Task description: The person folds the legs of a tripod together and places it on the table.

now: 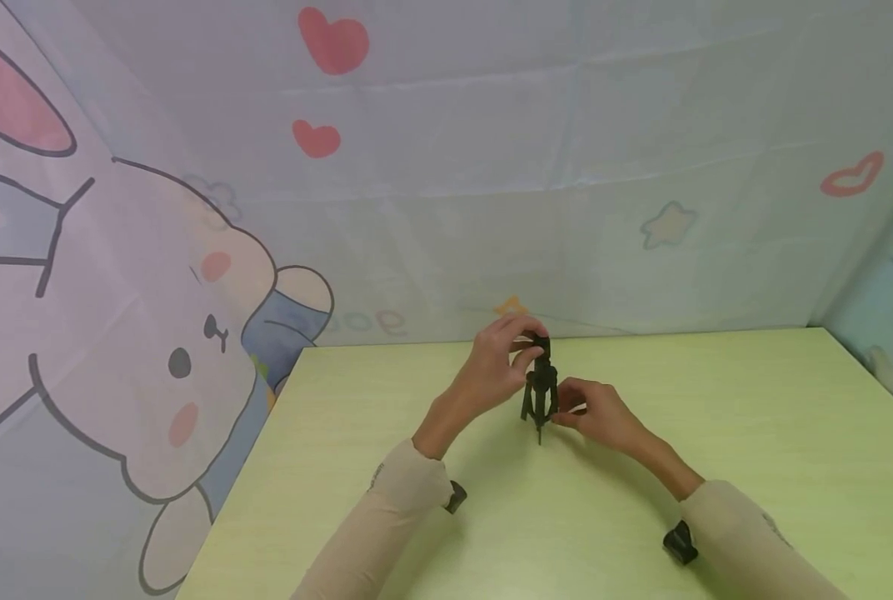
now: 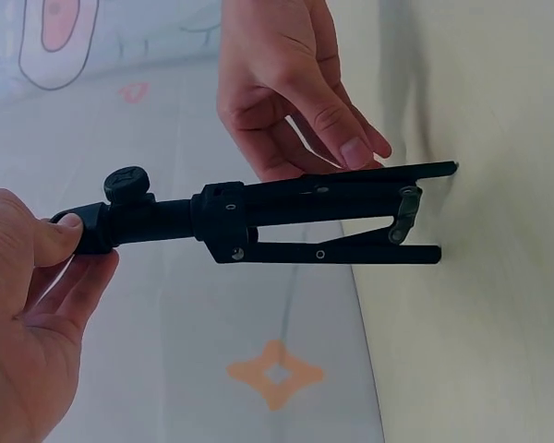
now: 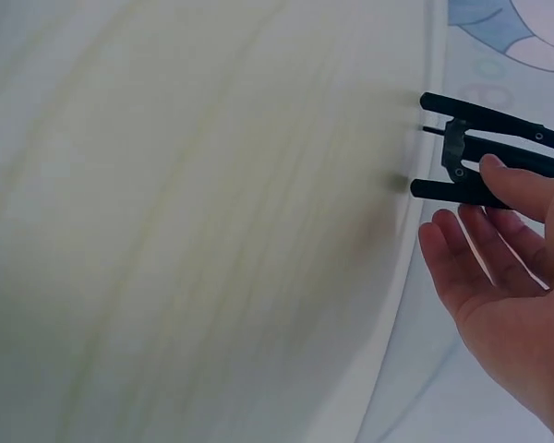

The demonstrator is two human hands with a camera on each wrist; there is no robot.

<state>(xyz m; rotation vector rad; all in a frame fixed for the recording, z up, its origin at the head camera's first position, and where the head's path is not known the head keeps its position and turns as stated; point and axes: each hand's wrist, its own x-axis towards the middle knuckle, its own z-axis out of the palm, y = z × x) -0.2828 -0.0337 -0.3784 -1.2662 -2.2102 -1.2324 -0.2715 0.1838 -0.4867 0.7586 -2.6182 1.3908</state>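
Observation:
A small black tripod (image 1: 541, 387) is held upright just above the pale yellow table, its legs folded nearly together. At its top, my left hand (image 1: 497, 362) pinches the head between thumb and fingers. A round knob (image 2: 127, 185) sticks out from the neck beside that grip. Lower down, my right hand (image 1: 599, 414) pinches one leg (image 3: 457, 192) between thumb and index finger, while the other fingers are loosely bent. Between the legs, a small hinged brace (image 2: 405, 214) joins them to the centre column. In the head view, the left fingers partly cover the tripod's head.
The table (image 1: 386, 400) has its back edge against a hanging cloth (image 1: 446, 208) printed with hearts and a rabbit. Dark wrist-worn devices show below the left sleeve (image 1: 386, 517) and beside the right sleeve (image 1: 739, 533).

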